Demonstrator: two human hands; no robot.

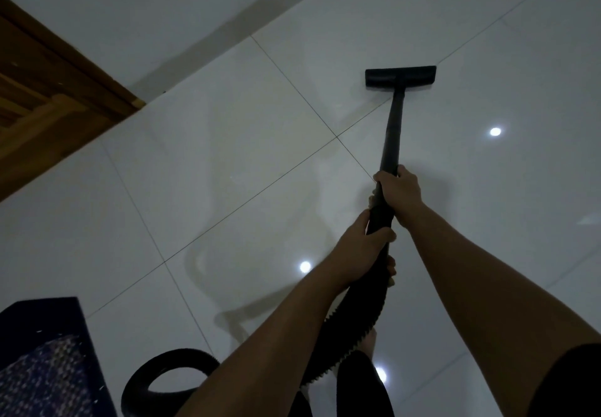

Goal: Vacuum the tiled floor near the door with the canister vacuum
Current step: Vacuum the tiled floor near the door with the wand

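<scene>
On the pale tiled floor, well out from the person and near the far wall, the flat black vacuum head lies across a grout line, its long edge turned roughly toward the wall's base. A straight black wand rises from the middle of the head back to the hands. The right hand is higher up the wand, its grip closed fully around the tube with the fingers wrapped over the top. The left hand sits just below it, where the wand meets the ribbed black hose; its grip is also closed tight around that joint, thumb across the top. From there the hose drops between the forearms and curls into a loop on the floor at the near edge, beside a dark blue patterned mat in the near left corner. A brown wooden door and its frame stand at the floor's far left edge, well apart from the vacuum head. Small round lights reflect off the glossy tiles. A bare foot shows under the hose.
</scene>
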